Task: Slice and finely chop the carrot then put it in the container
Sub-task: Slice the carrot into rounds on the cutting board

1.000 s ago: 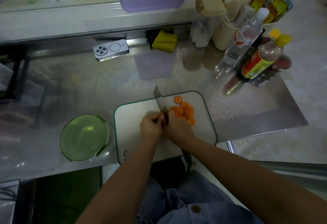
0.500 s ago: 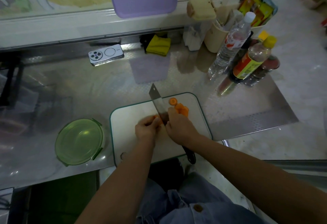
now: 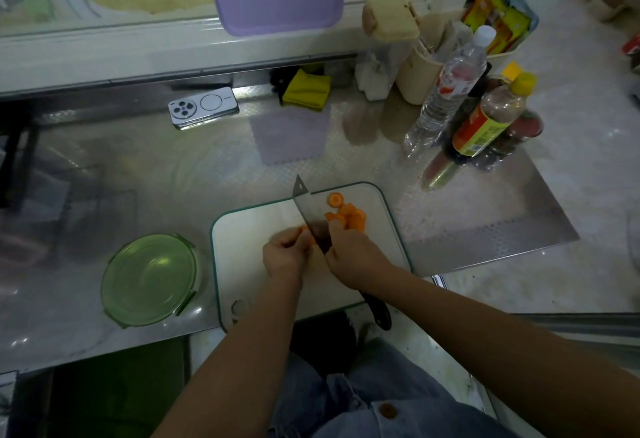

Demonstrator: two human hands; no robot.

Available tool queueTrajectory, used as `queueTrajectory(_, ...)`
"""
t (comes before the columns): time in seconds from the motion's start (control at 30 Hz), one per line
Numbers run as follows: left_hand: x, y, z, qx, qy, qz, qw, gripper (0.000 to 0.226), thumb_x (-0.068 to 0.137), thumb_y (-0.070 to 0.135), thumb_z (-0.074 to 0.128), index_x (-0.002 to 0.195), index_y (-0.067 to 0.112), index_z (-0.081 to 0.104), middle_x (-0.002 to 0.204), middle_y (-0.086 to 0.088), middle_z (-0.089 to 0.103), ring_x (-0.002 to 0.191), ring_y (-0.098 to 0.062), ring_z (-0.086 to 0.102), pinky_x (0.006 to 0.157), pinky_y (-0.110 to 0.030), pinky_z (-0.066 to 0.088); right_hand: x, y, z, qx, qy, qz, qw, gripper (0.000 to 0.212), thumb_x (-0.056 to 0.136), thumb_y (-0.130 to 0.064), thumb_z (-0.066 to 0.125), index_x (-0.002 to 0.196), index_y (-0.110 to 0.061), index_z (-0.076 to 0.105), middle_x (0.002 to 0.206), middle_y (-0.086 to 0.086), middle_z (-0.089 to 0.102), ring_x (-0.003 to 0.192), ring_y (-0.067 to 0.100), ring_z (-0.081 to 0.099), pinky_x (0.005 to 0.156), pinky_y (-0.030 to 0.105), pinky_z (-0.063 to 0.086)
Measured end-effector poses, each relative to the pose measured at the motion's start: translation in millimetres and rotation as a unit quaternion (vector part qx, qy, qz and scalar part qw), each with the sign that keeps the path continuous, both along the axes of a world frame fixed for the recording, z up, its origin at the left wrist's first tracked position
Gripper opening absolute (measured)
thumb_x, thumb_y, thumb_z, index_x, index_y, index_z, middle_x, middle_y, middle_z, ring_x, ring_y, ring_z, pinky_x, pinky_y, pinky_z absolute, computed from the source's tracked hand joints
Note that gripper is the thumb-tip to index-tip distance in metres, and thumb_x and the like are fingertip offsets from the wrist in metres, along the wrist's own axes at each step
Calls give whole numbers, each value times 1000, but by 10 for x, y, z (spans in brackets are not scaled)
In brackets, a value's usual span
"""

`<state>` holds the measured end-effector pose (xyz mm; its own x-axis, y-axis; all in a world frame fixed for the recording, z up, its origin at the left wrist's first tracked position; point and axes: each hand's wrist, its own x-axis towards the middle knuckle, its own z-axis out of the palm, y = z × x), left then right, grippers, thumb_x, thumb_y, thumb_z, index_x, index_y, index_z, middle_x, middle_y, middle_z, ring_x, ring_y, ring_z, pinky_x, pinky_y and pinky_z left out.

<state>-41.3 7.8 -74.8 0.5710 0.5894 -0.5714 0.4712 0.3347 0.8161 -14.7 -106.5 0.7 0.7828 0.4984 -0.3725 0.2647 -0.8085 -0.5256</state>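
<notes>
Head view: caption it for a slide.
Right hand slices carrot with knife on cutting board, left hand holding it; green container alongside.

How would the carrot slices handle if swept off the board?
The slices look thin and flat, so they would probably slide rather than roll. Piled overlapping, they may scatter when pushed. Being small, they are likely light.

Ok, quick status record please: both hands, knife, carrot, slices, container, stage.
left hand: holds carrot stub on cutting board
right hand: grips knife, blade against the stub
slices: pile of rounds on board, right of blade
container: green, left of board, no carrot visible inside
stage: slicing under way, fine chopping not begun
</notes>
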Motion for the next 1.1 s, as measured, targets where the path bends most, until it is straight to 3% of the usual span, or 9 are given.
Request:
queueTrajectory(0.1, -10, 4, -53, 37, 8, -8, 999, 23, 81, 9, 73, 101, -2, 71, 99, -20, 70, 93, -32, 66, 88, -42, 54, 24, 64, 10, -6, 12, -12, 1000, 47, 95, -19, 44, 137, -3, 31, 106, 19, 59, 90, 34, 59, 65, 36, 41)
queueTrajectory(0.23, -17, 10, -142, 48, 10, -14, 999, 23, 79, 13, 76, 98, 0, 73, 97, -20, 71, 94, -34, 67, 89, -50, 53, 70, 139, -43, -9, 14, -12, 1000, 25, 92, -14, 44, 115, -4, 41, 103, 18, 56, 84, 29, 55, 61, 35, 37)
queueTrajectory(0.43, -18, 0, -181, 60, 17, -32, 998, 20, 81, 17, 75, 94, 3, 75, 92, -18, 73, 89, -34, 68, 85, -50, 54, -2, 37, 20, -16, 20, -5, 1000, 50, 96, -20, 42, 141, -4, 27, 109, 19, 59, 91, 33, 58, 68, 35, 41)
queueTrajectory(0.53, -28, -13, -145, 91, 11, -54, 994, 21, 82, 16, 73, 95, -2, 74, 91, -20, 72, 87, -32, 69, 83, -49, 55, 39, 141, -23, -20, 19, -17, 999, 28, 96, -21, 43, 120, -7, 40, 103, 15, 58, 79, 25, 52, 61, 33, 37)
queueTrajectory(0.63, -25, -15, -76, 108, 34, -55, 992, 26, 83, 23, 73, 96, 1, 74, 91, -19, 72, 86, -31, 69, 81, -46, 56, 113, 249, -40, -15, 30, -40, 999, 13, 96, -22, 44, 101, -11, 39, 90, 10, 52, 76, 23, 49, 57, 32, 33)
queueTrajectory(0.8, -5, -12, -17, 103, 35, -47, 993, 26, 82, 20, 74, 94, -3, 74, 91, -23, 72, 86, -34, 69, 80, -48, 56, 38, 158, -3, -13, 20, -20, 1000, 30, 97, -19, 41, 122, -5, 39, 91, 12, 53, 81, 28, 53, 55, 32, 33)
queueTrajectory(0.9, -12, -20, 13, 108, 46, -50, 992, 26, 83, 20, 73, 97, -2, 73, 94, -23, 71, 88, -33, 68, 81, -44, 56, -32, 102, -4, -10, 24, -13, 1000, 45, 96, -19, 41, 138, -4, 30, 107, 17, 59, 95, 32, 58, 69, 36, 43)
queueTrajectory(1.1, 10, 2, 58, 153, 61, -78, 983, 27, 85, 23, 71, 92, -3, 74, 89, -22, 72, 83, -33, 68, 75, -38, 54, -24, 217, -48, -1, 6, -43, 999, 30, 95, -17, 42, 123, -6, 39, 104, 16, 59, 90, 30, 59, 64, 34, 40)
